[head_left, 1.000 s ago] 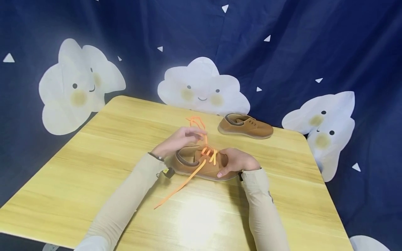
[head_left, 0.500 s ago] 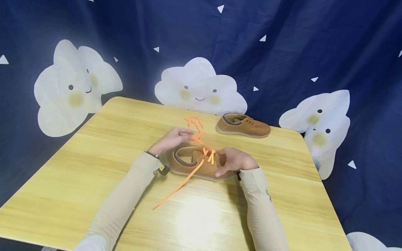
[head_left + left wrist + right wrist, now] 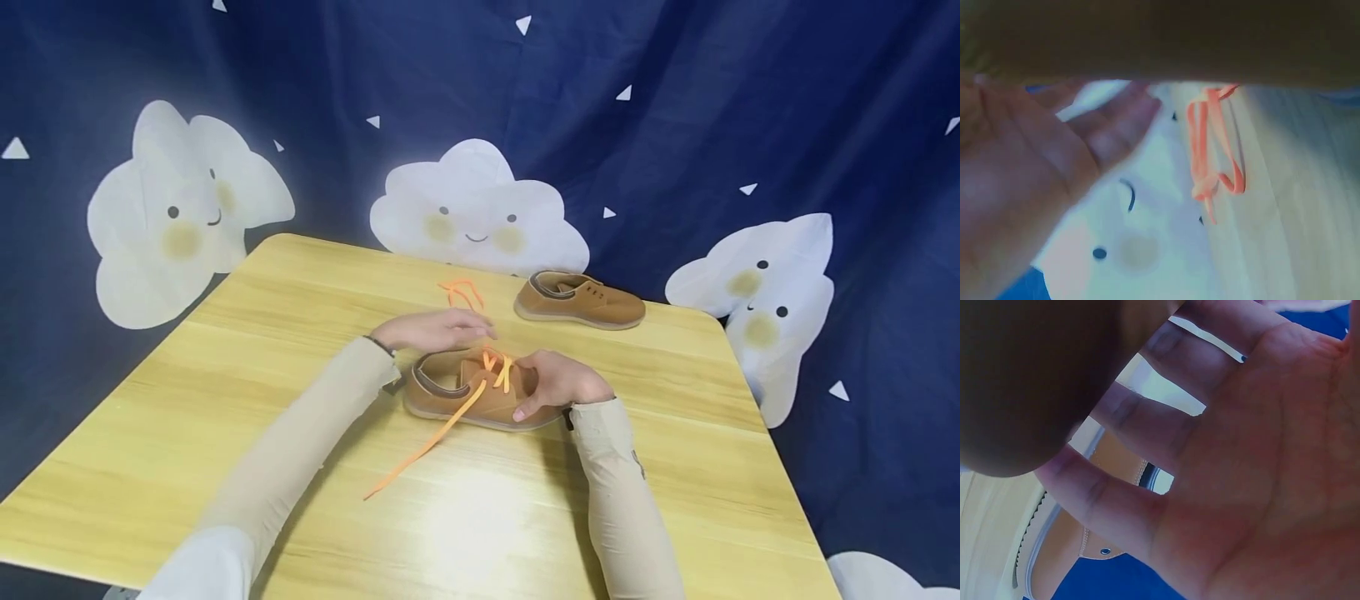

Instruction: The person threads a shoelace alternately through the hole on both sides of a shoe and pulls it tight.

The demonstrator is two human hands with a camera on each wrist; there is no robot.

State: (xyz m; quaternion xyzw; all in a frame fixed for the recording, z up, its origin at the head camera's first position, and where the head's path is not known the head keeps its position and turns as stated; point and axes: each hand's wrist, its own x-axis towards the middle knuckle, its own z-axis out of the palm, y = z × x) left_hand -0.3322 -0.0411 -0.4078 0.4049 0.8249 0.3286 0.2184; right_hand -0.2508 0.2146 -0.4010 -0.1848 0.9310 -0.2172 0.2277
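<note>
**Brown lace-up shoe point(image 3: 495, 408) held at the toe**

A navy curtain point(image 3: 675, 50) printed with smiling clouds and small white triangles hangs behind a wood-grain surface point(image 3: 187, 400), where a person in beige sleeves point(image 3: 633, 500) works with both arms reaching forward. The brown lace-up shoe stands upright near the middle of the surface, its opening toward the person's left and its toe toward the right. A matching shoe point(image 3: 600, 308), its eyelets in view, stands upright near the back edge. The right hand point(image 3: 558, 382) is clamped on the near shoe's toe, thumb along the near side. The left hand point(image 3: 438, 330) hovers at the shoe's far side, fingers extended; whether the fingertips touch the orange lace point(image 3: 1199, 140) cannot be told. That lace crosses the shoe's eyelets; one end trails over the near side onto the surface, while a looped stretch lies beyond the left hand.
</note>
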